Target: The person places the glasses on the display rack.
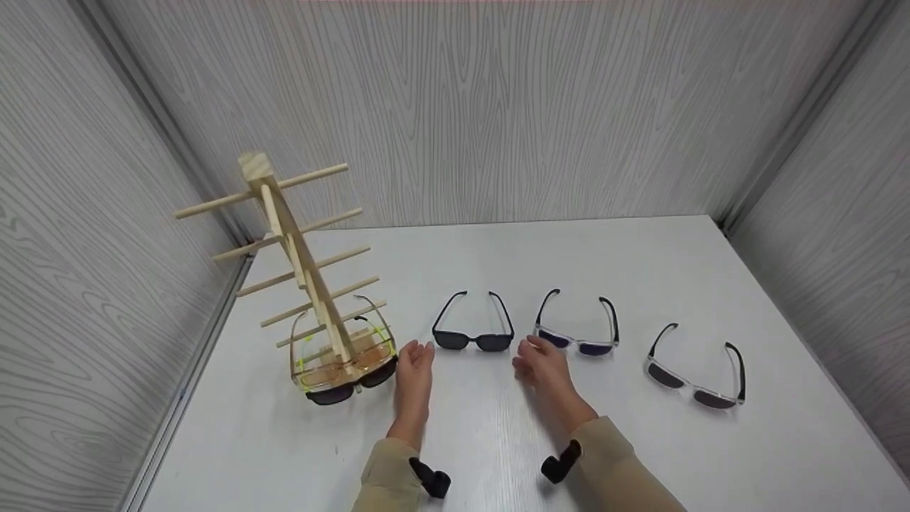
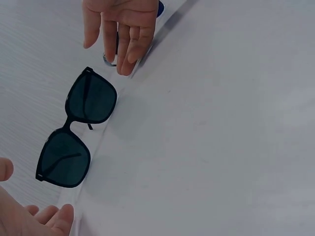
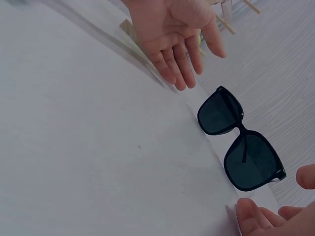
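Black sunglasses (image 1: 492, 343) lie on the table between my two hands, lenses facing me and temples unfolded toward the back. Just left of them is my left hand (image 1: 414, 373), fingers relaxed and apart from the frame. To their right my right hand (image 1: 546, 366) stays loosely spread, close to the clear-framed sunglasses (image 1: 594, 349) with black temples. Neither palm holds anything. In the left wrist view the black sunglasses (image 2: 92, 98) sit between both hands; the right wrist view also shows the black sunglasses (image 3: 251, 162) untouched.
On the left stands a wooden display rack (image 1: 298, 249) with several pegs. Glasses hang low on it, including dark sunglasses (image 1: 333, 395), close to the left hand. Another clear-framed pair of sunglasses (image 1: 714, 400) lies at the right on the white table (image 1: 483, 455). Panel walls (image 1: 462, 107) enclose the table.
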Available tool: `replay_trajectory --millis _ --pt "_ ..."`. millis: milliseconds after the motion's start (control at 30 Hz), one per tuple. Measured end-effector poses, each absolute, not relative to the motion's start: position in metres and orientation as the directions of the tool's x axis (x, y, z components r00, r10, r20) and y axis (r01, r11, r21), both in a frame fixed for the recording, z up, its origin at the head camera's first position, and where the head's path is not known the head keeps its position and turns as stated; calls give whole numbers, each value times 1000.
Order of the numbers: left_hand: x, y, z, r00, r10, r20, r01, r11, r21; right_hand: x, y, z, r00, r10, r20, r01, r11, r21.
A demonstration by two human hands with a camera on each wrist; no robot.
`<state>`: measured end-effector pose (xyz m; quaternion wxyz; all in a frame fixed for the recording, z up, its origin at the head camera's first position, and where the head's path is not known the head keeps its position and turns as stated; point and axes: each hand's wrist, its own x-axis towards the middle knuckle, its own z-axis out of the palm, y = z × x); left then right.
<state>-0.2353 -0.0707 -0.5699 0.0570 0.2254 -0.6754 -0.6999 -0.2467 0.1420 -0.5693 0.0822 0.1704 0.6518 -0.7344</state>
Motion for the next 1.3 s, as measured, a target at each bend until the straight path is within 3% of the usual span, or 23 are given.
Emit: replay_trajectory --millis 300,633,1300 --pt "-246 -66 -574 -892 -370 -261 -248 -83 965 -253 141 -571 -931 94 -352 342 -112 -933" --pt "-254 -61 -575 -905 -361 -223 -203 -95 975 -258 137 -571 -915 94 -393 378 -147 -914" --pt "-266 -54 -576 -934 -317 -163 -150 -65 987 -264 130 -569 -921 104 -375 369 -70 -927"
